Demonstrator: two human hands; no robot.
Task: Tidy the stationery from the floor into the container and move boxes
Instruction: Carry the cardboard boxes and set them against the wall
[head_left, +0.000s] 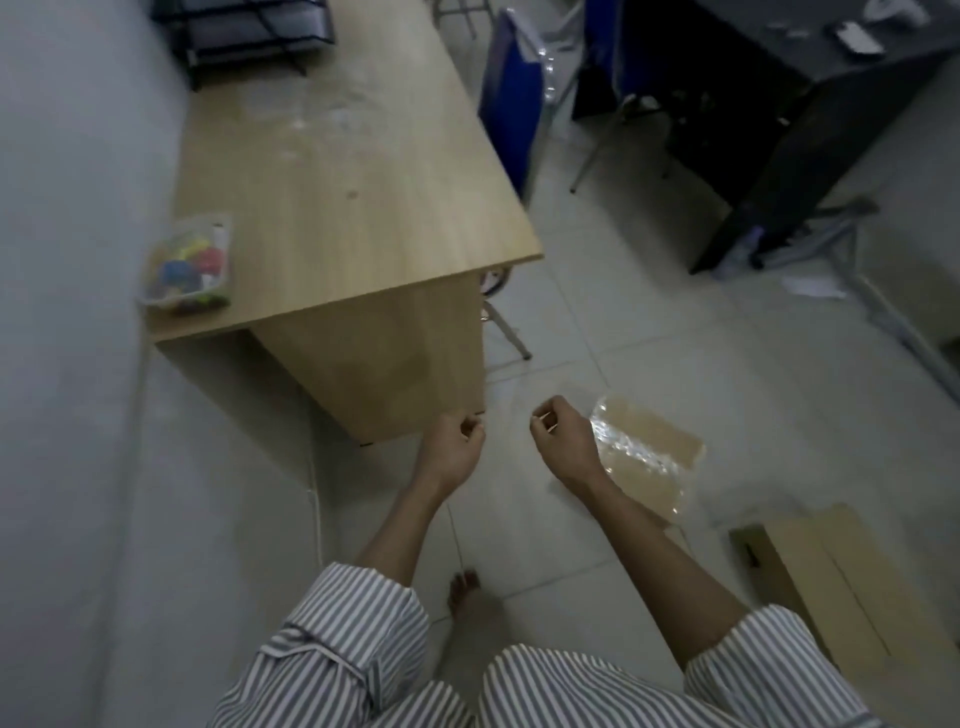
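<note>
Grey-and-white striped clothes, 2 short sleeves — bare hands, 1 bare foot.

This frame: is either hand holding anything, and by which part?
Left hand: fingers curled, nothing visible in it. Right hand: a thin pale sliver shows at its curled fingers, possibly pinched, but too small and blurred to identify.
</note>
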